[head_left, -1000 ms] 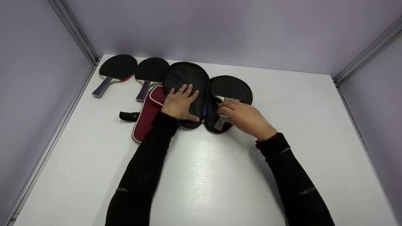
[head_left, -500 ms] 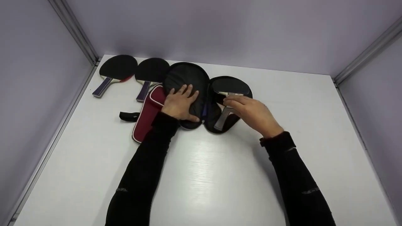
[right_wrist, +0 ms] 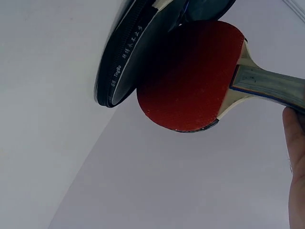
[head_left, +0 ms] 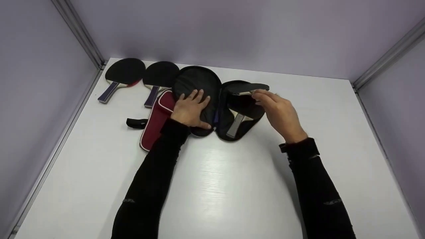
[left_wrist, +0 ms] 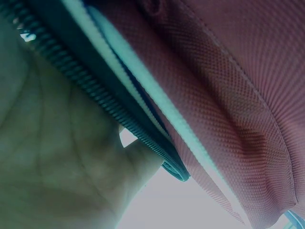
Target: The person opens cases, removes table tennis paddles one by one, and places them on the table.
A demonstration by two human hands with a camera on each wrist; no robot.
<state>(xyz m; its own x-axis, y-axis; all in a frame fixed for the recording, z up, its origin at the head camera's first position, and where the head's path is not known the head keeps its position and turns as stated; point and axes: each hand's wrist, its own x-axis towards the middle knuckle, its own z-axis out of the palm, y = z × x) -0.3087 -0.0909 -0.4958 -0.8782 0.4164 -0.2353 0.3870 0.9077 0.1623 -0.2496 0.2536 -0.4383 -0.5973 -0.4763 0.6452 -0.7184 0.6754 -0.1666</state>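
Note:
My right hand [head_left: 280,113] grips the handle of a table tennis paddle [head_left: 247,88], raised and tilted over the right half of an unzipped black paddle case [head_left: 196,78]. Its red face [right_wrist: 190,81] shows in the right wrist view. Below it, a second paddle [head_left: 235,125] with a grey handle lies in that half of the case. My left hand [head_left: 189,111] rests flat on the case's left half, fingers spread. In the left wrist view the palm [left_wrist: 57,143] lies beside the case's zipper [left_wrist: 102,100].
A dark red case [head_left: 156,127] with white piping lies partly under the left forearm. Two paddles, one at the far left [head_left: 125,70] and one nearer the case [head_left: 162,72], rest at the back. A black strap [head_left: 135,123] sticks out beside the red case. Pale walls [head_left: 232,36] surround the white table.
My right hand has risen and moved right, lifting and tilting the upper paddle so the lower one in the case shows more. My left hand has stayed in place.

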